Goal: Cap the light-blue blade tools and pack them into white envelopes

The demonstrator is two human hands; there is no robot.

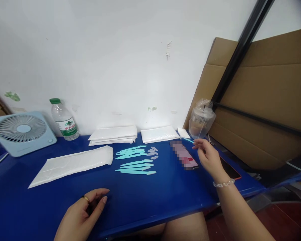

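My right hand [208,154] is closed at the fingertips on the end of a thin teal stick, which looks like an eyebrow razor [188,140], beside a phone [184,154]. My left hand [84,212] hovers or rests by the table's front edge, thumb and fingers apart, holding nothing. In the middle of the table lie several similar teal eyebrow razors [136,165] in two loose groups. Small translucent pale pieces [153,153], perhaps blade caps, lie at their right ends. A white padded mailer [74,165] lies flat beyond my left hand.
More white mailers [112,134] are stacked along the wall, with another pile [160,134] beside them. A blue fan [23,134] and a water bottle [64,120] stand left. At right are a bagged drink cup [202,118], a dark orange-edged device [230,169] and cardboard [271,90].
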